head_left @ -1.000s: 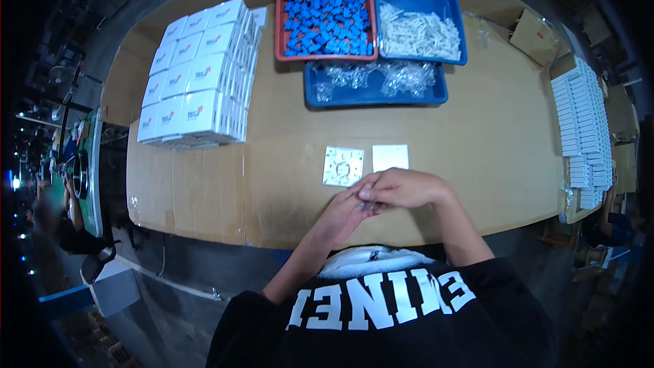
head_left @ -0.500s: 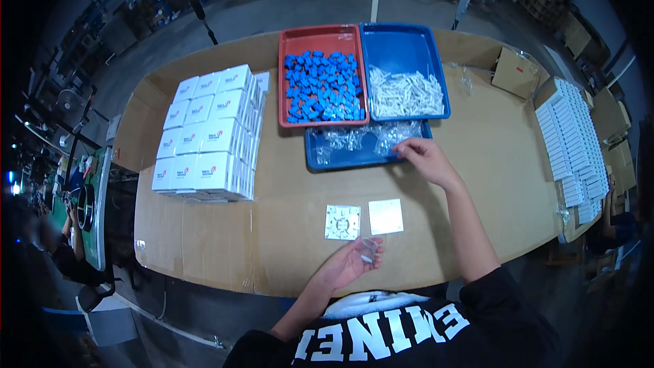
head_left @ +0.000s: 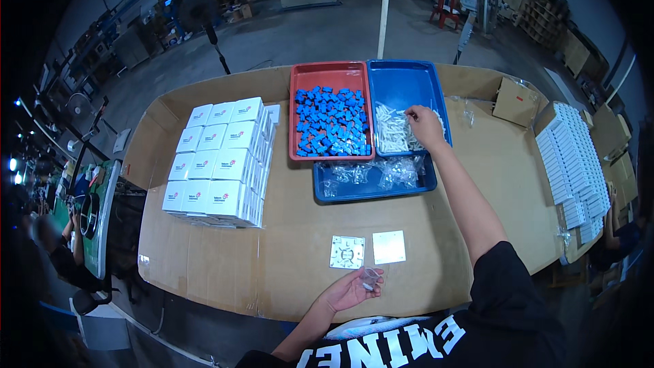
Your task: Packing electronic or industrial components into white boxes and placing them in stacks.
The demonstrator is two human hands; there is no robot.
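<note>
My left hand (head_left: 349,291) is closed round a small clear plastic bag (head_left: 370,277), held low over the near edge of the table. A small white piece shows in the bag. My right hand (head_left: 425,127) is over the blue tray (head_left: 403,76) at the back, fingertips pinched together above slim white plastic parts (head_left: 393,133); whatever they grip is too small to make out. Just beyond my left hand lie a square white plate with moulded fittings (head_left: 347,252) and a plain white square plate (head_left: 389,247), side by side.
A red tray (head_left: 330,75) of blue pieces (head_left: 332,123) adjoins the blue one. In front, a lower blue tray (head_left: 334,193) holds clear bags (head_left: 402,171). White boxes (head_left: 208,167) are stacked at left, white plates (head_left: 572,163) at right. A cardboard rim (head_left: 225,83) borders the table.
My right hand has moved away from the clear bags in the lower tray to the white parts farther back. My left hand keeps the bag. The view has tilted up.
</note>
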